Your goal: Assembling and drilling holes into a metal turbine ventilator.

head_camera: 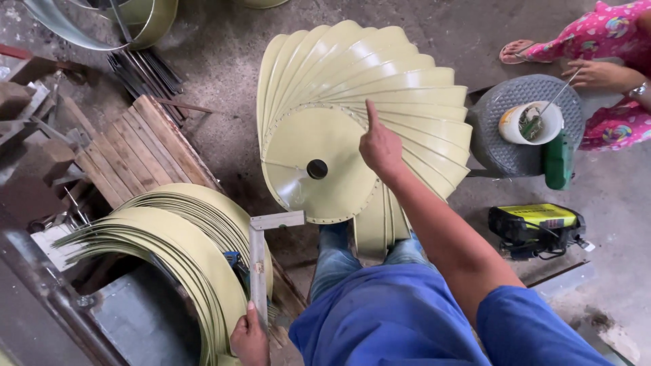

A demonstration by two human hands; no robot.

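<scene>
A pale yellow-green metal fan wheel [352,81] stands in front of me, a round disc [319,159] with a centre hole and several curved blades fanned around it. My right hand [381,146] is raised over the disc's right edge, index finger pointing up, the other fingers curled, holding nothing. My left hand [249,337] grips the lower end of a grey metal T-shaped bar [259,254] beside my left knee. A stack of curved yellow-green blades [180,237] lies to the left of that bar.
Another person in a pink patterned garment [610,41] sits at the top right beside a round grey stool [498,135] bearing a white bowl [529,123] and a green tool [558,159]. A yellow and black box [536,227] lies on the floor. A wooden pallet [135,152] is at the left.
</scene>
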